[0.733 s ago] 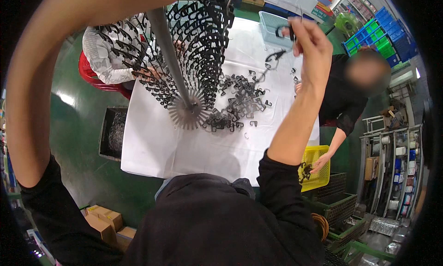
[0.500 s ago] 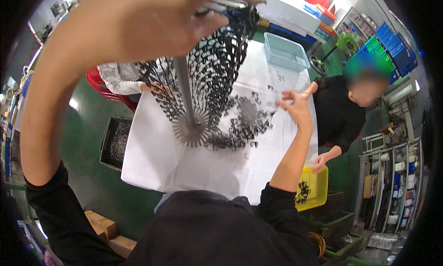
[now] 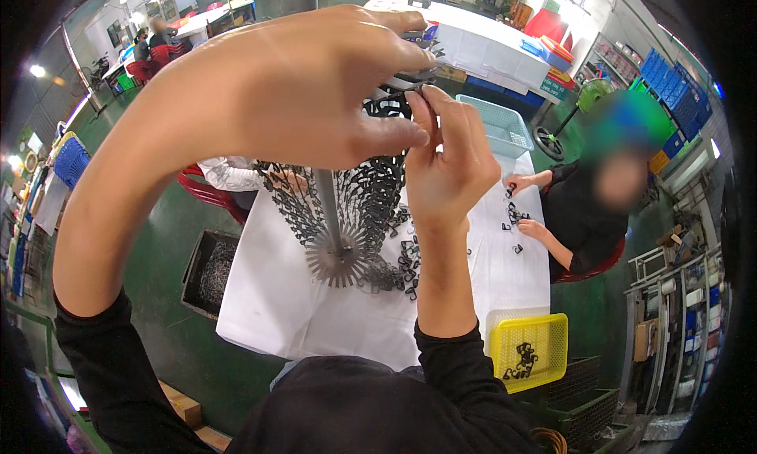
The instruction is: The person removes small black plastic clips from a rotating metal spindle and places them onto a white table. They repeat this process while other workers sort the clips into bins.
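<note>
Black hooks [image 3: 388, 166] crowd the twelve-o'clock rack [image 3: 326, 202]; right hand [image 3: 451, 158] pinched, contents unclear, left hand [image 3: 315, 83] half-spread. Hanging seems underway; seating needs precision.

Near the middle of the table [image 3: 264, 324], a pole [image 3: 326, 202] rises from a disc [image 3: 319, 265], with hung hooks [image 3: 382, 182] around it. Loose hooks [image 3: 409, 258] lie right of the disc. A far basket [image 3: 516, 143] sits toward the table's far right corner; a near basket [image 3: 554, 328], at its near right, contains more hooks [image 3: 522, 358]. A crate [image 3: 192, 295] lies left, on the floor [image 3: 169, 336].
</note>
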